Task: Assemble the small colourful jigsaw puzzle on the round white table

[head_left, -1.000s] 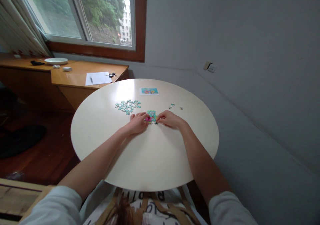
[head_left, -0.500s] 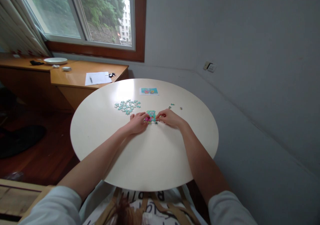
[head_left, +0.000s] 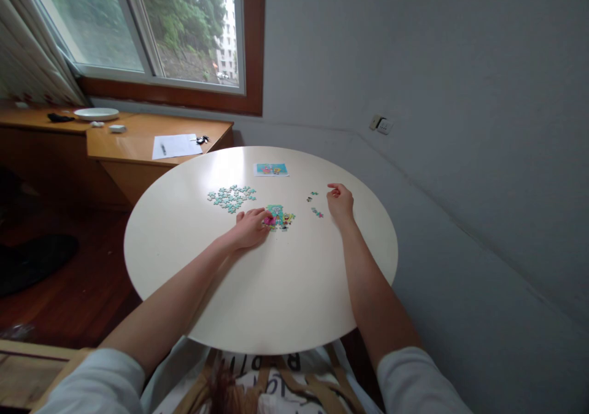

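A partly joined jigsaw puzzle with cartoon figures lies near the middle of the round table. My left hand rests at its left side, fingertips pressed on the pink part and holding it in place. Further right, my right hand is on the table with its fingers bent together; whatever its fingertips touch is hidden. Small joined pieces lie between the puzzle and that hand, and two loose jigsaw pieces are just behind them.
Many loose puzzle pieces are spread left of the puzzle. A picture card lies toward the far edge of the white round table. Beside the window, a wooden desk carries paper, keys and a white plate.
My right hand has left the puzzle and moved right and away, over where a loose piece lay. Small joined pieces formerly covered by it now show. My left hand stays on the puzzle.
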`<move>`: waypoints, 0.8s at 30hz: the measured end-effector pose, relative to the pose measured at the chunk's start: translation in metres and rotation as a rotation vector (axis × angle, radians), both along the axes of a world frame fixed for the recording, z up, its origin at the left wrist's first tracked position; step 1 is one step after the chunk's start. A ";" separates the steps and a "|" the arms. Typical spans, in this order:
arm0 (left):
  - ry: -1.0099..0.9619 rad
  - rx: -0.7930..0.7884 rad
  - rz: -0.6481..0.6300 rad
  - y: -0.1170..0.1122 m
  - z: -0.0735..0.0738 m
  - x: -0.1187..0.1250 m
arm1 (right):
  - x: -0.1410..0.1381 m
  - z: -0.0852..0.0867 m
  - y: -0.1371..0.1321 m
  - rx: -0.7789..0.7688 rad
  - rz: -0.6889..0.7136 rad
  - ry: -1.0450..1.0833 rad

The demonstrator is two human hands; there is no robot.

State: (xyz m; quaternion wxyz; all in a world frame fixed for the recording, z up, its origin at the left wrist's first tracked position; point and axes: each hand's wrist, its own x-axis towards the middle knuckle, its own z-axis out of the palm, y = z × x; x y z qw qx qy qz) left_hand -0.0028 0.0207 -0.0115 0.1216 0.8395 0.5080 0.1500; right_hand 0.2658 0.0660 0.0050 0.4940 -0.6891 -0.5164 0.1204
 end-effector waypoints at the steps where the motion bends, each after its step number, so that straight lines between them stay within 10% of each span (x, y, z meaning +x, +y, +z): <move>1: -0.001 0.004 -0.002 0.000 0.000 0.000 | 0.002 -0.002 0.001 -0.019 0.001 -0.013; 24: -0.002 -0.007 -0.003 -0.002 0.002 0.001 | -0.012 -0.007 -0.008 -0.492 0.139 -0.374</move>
